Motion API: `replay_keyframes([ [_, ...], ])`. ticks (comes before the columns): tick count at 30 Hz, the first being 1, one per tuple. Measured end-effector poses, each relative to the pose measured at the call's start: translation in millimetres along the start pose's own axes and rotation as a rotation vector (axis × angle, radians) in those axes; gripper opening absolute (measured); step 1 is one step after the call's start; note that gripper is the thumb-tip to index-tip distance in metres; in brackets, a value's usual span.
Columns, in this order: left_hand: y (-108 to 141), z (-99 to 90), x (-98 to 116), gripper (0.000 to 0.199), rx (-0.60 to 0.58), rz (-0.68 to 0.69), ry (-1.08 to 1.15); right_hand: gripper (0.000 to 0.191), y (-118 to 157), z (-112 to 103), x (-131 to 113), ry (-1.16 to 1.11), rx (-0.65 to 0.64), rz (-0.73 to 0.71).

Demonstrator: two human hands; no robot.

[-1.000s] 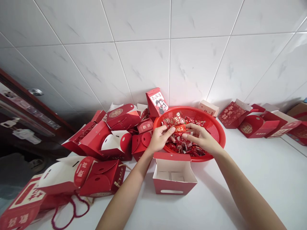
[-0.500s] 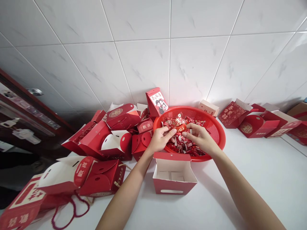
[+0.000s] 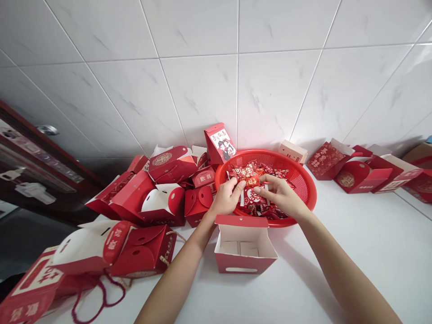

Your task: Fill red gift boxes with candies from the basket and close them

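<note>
Both hands work above the red basket (image 3: 308, 189), which stands on the white surface (image 3: 364, 252) near the tiled wall (image 3: 202, 90). The left hand (image 3: 225, 196) is over the left side of the basket, and its thumb and fingers grasp the left end of a small orange packet (image 3: 250, 181). The right hand (image 3: 280, 193) comes from the right front of the basket; its thumb and fingertips are closed at the right end of the same packet. So the packet is between the two hands, over the middle of the basket, with yellow characters on its wrapper. Below it, the basket contains many red wrapped packets (image 3: 251, 196) with white print; the fingers partly hide them.

Just in front of the basket is an open box (image 3: 246, 266), red outside and white inside, with a long narrow slot in its front wall. To the left of the basket there is a crowded group of red boxes (image 3: 131, 198), some open and some folded shut. A maroon cord (image 3: 103, 292) lies at the left front of the basket. Behind its left rim leans a box with a picture of a couple (image 3: 221, 144), and behind its right rim is a cream box (image 3: 293, 152). More red boxes stand to the right of the basket (image 3: 362, 177), in a row.
</note>
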State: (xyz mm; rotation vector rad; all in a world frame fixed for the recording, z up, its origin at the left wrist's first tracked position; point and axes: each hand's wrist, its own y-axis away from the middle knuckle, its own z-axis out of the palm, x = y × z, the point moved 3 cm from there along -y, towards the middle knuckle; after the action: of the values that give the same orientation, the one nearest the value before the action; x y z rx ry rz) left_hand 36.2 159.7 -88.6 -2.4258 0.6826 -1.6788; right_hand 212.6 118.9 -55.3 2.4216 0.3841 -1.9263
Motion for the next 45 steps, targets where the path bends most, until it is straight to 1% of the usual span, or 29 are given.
replay_keyframes([
  [3, -2, -4.5, 2, 0.056, 0.051, 0.004, 0.076, 0.048, 0, -13, -1, -0.011, 0.009, -0.017],
  [5, -4, -7.4, 4, 0.06, 0.068, -0.005, 0.188, 0.048, 1, -31, 0, 0.009, 0.077, -0.022],
  [7, -6, -8.7, 6, 0.06, 0.054, -0.019, 0.288, 0.041, 2, -54, 3, 0.135, 0.19, -0.028],
  [8, -6, -8.9, 7, 0.061, 0.044, -0.025, 0.322, 0.034, 3, -65, 5, 0.247, 0.233, -0.027],
  [9, -6, -9.0, 8, 0.06, 0.038, -0.031, 0.344, 0.027, 4, -74, 8, 0.373, 0.25, -0.018],
  [10, -6, -9.0, 8, 0.06, 0.035, -0.038, 0.355, 0.02, 4, -81, 10, 0.497, 0.235, -0.002],
  [11, -6, -9.0, 8, 0.06, 0.038, -0.045, 0.36, 0.015, 4, -85, 14, 0.606, 0.194, 0.02],
  [13, -5, -8.8, 7, 0.059, 0.049, -0.059, 0.365, 0.013, 4, -85, 21, 0.771, 0.048, 0.08],
  [16, -4, -8.1, 5, 0.056, 0.044, -0.078, 0.387, 0.015, 2, -69, 31, 0.96, -0.194, 0.178],
  [17, -4, -8.0, 4, 0.056, 0.04, -0.084, 0.392, 0.018, 1, -63, 33, 1.011, -0.24, 0.2],
  [19, -4, -8.3, 2, 0.054, 0.043, -0.096, 0.392, 0.024, -1, -54, 33, 1.076, -0.267, 0.214],
  [22, -4, -8.7, 0, 0.051, 0.054, -0.105, 0.387, 0.029, -1, -52, 31, 1.081, -0.266, 0.173],
  [24, -4, -8.5, -1, 0.052, 0.057, -0.102, 0.397, 0.033, -1, -58, 30, 1.044, -0.237, 0.11],
  [26, -5, -7.8, -1, 0.054, 0.058, -0.095, 0.415, 0.035, -2, -66, 32, 1.002, -0.176, 0.063],
  [28, -5, -7.1, -1, 0.054, 0.059, -0.092, 0.44, 0.035, -3, -73, 36, 0.98, -0.129, 0.062],
  [30, -5, -6.6, -2, 0.054, 0.067, -0.096, 0.468, 0.034, -4, -76, 40, 0.963, -0.108, 0.081],
  [33, -5, -7.4, -4, 0.054, 0.106, -0.101, 0.483, 0.035, -4, -75, 37, 0.894, -0.066, 0.063],
  [36, -6, -8.5, -6, 0.056, 0.15, -0.102, 0.473, 0.035, -5, -73, 28, 0.773, -0.002, -0.009],
  [39, -7, -8.4, -7, 0.056, 0.15, -0.102, 0.474, 0.033, -5, -74, 24, 0.675, 0.057, -0.043],
  [41, -7, -8.2, -7, 0.056, 0.146, -0.102, 0.469, 0.028, -4, -73, 23, 0.653, 0.059, -0.046],
  [45, -7, -7.8, -6, 0.059, 0.136, -0.105, 0.474, 0.022, -5, -67, 25, 0.674, -0.041, -0.044],
])
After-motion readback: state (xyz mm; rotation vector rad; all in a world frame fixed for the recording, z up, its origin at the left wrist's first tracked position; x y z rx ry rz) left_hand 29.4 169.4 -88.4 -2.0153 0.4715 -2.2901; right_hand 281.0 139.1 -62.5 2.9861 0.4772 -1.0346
